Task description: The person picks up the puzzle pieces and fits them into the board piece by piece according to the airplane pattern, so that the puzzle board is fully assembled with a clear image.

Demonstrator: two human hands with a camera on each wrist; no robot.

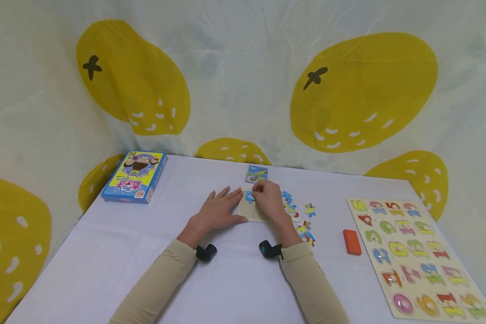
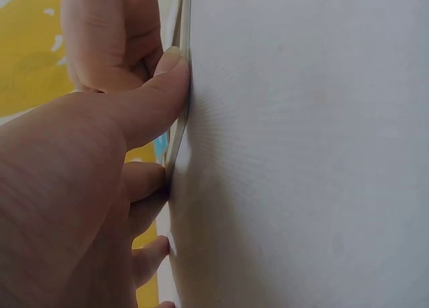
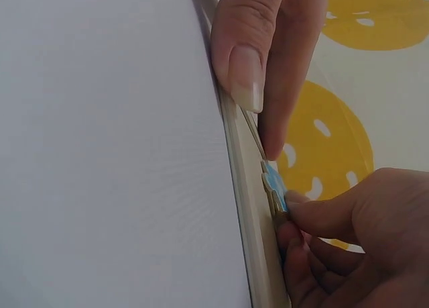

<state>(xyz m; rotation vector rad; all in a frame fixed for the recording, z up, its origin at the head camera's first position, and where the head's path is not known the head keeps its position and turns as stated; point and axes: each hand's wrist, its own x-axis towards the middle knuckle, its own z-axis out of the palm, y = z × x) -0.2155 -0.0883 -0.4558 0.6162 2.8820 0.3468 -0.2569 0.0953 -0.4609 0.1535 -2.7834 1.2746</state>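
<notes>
My left hand (image 1: 218, 210) lies spread at the left side of a pale puzzle board (image 1: 246, 211). Its thumb rests on the board's near edge, also visible in the left wrist view, and its index finger reaches the far left corner. My right hand (image 1: 268, 198) is over the board with bent fingers, pinching a light-blue puzzle piece (image 1: 249, 197) low against the surface. The right wrist view shows that blue piece (image 3: 275, 180) at the right thumb; whether it is seated flat cannot be told. Several loose pieces (image 1: 290, 207) lie beyond the right hand, partly hidden by it.
More pieces (image 1: 306, 233) and a yellow-blue one (image 1: 310, 209) lie right of the board. A small picture card (image 1: 257, 173) is behind it. A red block (image 1: 352, 242) and a number board (image 1: 421, 256) sit at the right, a blue game box (image 1: 135, 176) at far left.
</notes>
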